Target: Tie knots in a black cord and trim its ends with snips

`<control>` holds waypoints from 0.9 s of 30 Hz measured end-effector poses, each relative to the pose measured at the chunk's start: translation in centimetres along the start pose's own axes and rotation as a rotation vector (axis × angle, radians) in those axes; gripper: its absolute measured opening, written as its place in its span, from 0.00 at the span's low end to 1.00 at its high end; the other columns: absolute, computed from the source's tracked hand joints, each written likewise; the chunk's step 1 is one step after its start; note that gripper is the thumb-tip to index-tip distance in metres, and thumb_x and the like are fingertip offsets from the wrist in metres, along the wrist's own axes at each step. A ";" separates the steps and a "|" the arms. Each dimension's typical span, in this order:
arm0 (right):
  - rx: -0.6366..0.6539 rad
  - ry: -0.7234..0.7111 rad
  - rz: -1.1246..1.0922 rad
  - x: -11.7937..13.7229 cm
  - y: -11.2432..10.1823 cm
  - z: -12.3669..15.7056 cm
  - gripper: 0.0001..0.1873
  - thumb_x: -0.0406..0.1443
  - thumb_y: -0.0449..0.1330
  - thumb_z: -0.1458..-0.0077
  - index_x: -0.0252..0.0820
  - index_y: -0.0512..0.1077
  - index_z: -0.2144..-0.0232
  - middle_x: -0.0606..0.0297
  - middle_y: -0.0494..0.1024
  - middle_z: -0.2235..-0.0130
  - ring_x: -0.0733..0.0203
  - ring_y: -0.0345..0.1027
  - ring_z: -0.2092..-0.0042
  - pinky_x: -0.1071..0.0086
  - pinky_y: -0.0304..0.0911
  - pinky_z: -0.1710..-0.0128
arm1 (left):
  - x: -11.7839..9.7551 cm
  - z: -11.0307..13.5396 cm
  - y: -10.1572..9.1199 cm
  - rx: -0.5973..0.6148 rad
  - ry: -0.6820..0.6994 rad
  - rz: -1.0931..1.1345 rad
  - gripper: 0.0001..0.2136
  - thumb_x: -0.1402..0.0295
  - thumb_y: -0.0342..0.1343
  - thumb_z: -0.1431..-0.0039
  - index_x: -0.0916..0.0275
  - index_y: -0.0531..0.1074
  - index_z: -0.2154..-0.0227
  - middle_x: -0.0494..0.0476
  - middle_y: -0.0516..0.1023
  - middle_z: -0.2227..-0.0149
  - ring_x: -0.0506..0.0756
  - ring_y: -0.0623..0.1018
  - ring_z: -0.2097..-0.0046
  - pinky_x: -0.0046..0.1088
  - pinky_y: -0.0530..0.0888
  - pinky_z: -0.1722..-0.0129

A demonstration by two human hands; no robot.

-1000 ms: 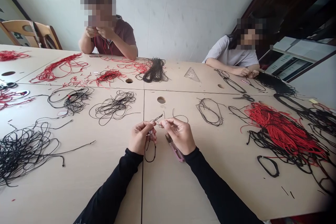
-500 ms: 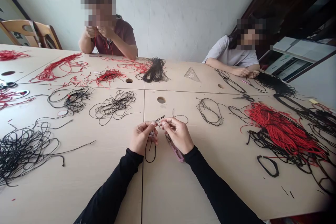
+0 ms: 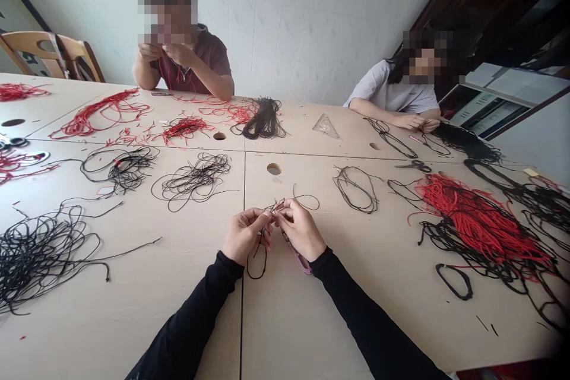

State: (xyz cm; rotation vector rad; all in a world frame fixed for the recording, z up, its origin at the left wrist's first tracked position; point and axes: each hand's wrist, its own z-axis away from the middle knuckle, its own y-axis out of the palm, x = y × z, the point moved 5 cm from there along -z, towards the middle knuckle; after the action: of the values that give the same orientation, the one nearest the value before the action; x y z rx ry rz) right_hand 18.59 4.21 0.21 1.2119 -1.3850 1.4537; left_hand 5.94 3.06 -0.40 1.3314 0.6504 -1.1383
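My left hand (image 3: pixel 246 231) pinches a thin black cord (image 3: pixel 256 278), whose loop hangs below the fingers over the table. My right hand (image 3: pixel 301 227) meets it fingertip to fingertip, also pinching the cord; short cord ends stick up above the fingers. Beneath my right palm shows a pink-handled tool (image 3: pixel 304 263), perhaps thread snips; its front is mostly covered, and whether the hand grips it I cannot tell. Just beyond the right fingers lies a loose curl of black cord (image 3: pixel 308 202).
Black cord bundles (image 3: pixel 193 181) lie to the left, with a larger tangle (image 3: pixel 35 255) nearer. On the right are a coil (image 3: pixel 357 190), scissors (image 3: pixel 414 165) and a red cord heap (image 3: pixel 476 219). A clear triangle ruler (image 3: pixel 327 126) lies farther back. Two people sit opposite, handling cords.
My hands have drawn slightly closer together, with the left shifting right and the fingertips now touching at the cord. The hanging loop has moved slightly right and down.
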 end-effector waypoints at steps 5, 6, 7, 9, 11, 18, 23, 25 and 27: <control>0.015 -0.077 0.144 1.0 0.0 0.1 0.12 0.42 0.54 0.42 0.39 0.71 0.69 0.63 0.76 0.71 0.61 0.69 0.69 0.68 0.64 0.66 | 0.2 -0.1 -0.1 -0.005 -0.009 -0.013 0.17 0.56 0.65 0.55 0.67 0.70 0.75 0.51 0.71 0.80 0.49 0.70 0.82 0.25 0.70 0.87; 0.020 -0.085 0.176 1.1 0.0 0.1 0.13 0.42 0.53 0.41 0.40 0.71 0.70 0.63 0.76 0.72 0.61 0.68 0.70 0.68 0.64 0.67 | 0.2 -0.1 -0.1 -0.011 -0.005 -0.014 0.17 0.56 0.65 0.55 0.66 0.69 0.75 0.51 0.71 0.80 0.49 0.69 0.82 0.25 0.70 0.87; 0.023 -0.091 0.200 1.2 0.0 0.2 0.14 0.42 0.53 0.41 0.40 0.72 0.71 0.63 0.76 0.72 0.62 0.67 0.71 0.68 0.63 0.68 | 0.2 -0.1 -0.2 -0.019 0.000 -0.015 0.17 0.56 0.65 0.55 0.66 0.69 0.76 0.51 0.71 0.80 0.48 0.69 0.82 0.25 0.70 0.87; 0.018 -0.102 0.218 1.2 0.0 0.2 0.14 0.41 0.53 0.41 0.40 0.74 0.70 0.62 0.76 0.70 0.61 0.68 0.70 0.68 0.63 0.68 | 0.1 -0.1 -0.2 -0.034 0.013 -0.018 0.17 0.56 0.65 0.54 0.66 0.69 0.76 0.51 0.71 0.80 0.48 0.69 0.82 0.24 0.70 0.88; -0.001 -0.112 0.212 1.1 0.0 0.2 0.12 0.40 0.54 0.42 0.41 0.75 0.67 0.60 0.78 0.65 0.59 0.71 0.65 0.67 0.65 0.65 | 0.0 -0.1 -0.3 -0.047 0.023 -0.021 0.17 0.56 0.64 0.54 0.66 0.69 0.77 0.51 0.71 0.80 0.48 0.69 0.82 0.24 0.70 0.88; 0.005 -0.074 0.165 0.7 0.1 0.1 0.10 0.39 0.57 0.44 0.40 0.76 0.66 0.59 0.79 0.64 0.59 0.71 0.65 0.66 0.66 0.63 | -0.2 0.1 -0.3 -0.054 0.032 -0.023 0.16 0.57 0.64 0.53 0.66 0.68 0.77 0.51 0.70 0.80 0.48 0.69 0.82 0.25 0.70 0.87; -0.020 -0.089 0.105 1.2 -0.1 0.1 0.10 0.42 0.59 0.45 0.40 0.73 0.70 0.62 0.78 0.69 0.61 0.70 0.67 0.67 0.66 0.63 | -0.1 0.0 -0.3 -0.047 0.033 -0.019 0.16 0.57 0.63 0.52 0.66 0.68 0.78 0.50 0.70 0.80 0.48 0.69 0.82 0.25 0.69 0.87; -0.026 -0.085 0.067 1.3 -0.2 0.1 0.11 0.43 0.59 0.45 0.40 0.73 0.69 0.62 0.77 0.69 0.60 0.70 0.66 0.66 0.65 0.62 | -0.2 0.0 -0.3 -0.051 0.032 -0.009 0.15 0.58 0.63 0.52 0.66 0.68 0.77 0.50 0.70 0.80 0.48 0.69 0.82 0.24 0.69 0.88; -0.020 -0.062 0.012 1.1 -0.3 0.0 0.12 0.44 0.59 0.46 0.40 0.73 0.68 0.62 0.77 0.68 0.61 0.69 0.66 0.66 0.65 0.63 | -0.2 0.0 -0.4 -0.061 0.030 0.006 0.15 0.58 0.63 0.52 0.66 0.69 0.76 0.50 0.70 0.79 0.48 0.69 0.82 0.24 0.69 0.88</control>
State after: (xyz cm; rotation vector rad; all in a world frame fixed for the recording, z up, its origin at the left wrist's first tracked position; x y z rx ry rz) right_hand 18.64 4.12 1.33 1.2474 -1.4466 1.4183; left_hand 5.53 3.15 -0.37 1.3001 0.6972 -1.0875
